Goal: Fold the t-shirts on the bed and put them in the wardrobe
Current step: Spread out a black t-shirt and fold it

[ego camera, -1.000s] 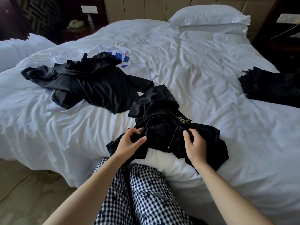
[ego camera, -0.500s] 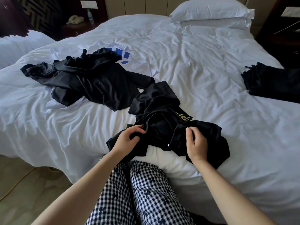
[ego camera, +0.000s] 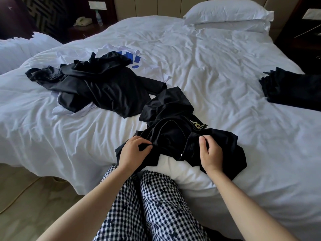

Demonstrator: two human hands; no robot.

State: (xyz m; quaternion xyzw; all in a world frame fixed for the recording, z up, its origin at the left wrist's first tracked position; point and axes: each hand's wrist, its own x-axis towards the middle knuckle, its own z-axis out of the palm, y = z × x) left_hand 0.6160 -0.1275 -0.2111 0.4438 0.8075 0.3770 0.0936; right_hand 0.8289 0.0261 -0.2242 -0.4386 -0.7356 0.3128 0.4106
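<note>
Head view: the black t-shirt (ego camera: pixel 173 131) is lying crumpled at the bed's (ego camera: pixel 208 58) near edge. The left hand (ego camera: pixel 134 152) is now closing its thumb and pinching the collar, and the right hand (ego camera: pixel 211 153) is pinching a shoulder fold. More print is showing, so I'd say the spreading is just starting.

T-shirts (ego camera: pixel 107 87) on bed (ego camera: pixel 208 66), likely phone (ego camera: pixel 81 21) behind

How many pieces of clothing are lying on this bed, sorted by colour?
Black: 3, namely the nearest black t-shirt, the crumpled black t-shirt on the left and the black garment at the right edge.
White with blue print: 1, the white t-shirt, partly under the left black one.
Total: 4, counting the left heap as a single black garment.
</note>
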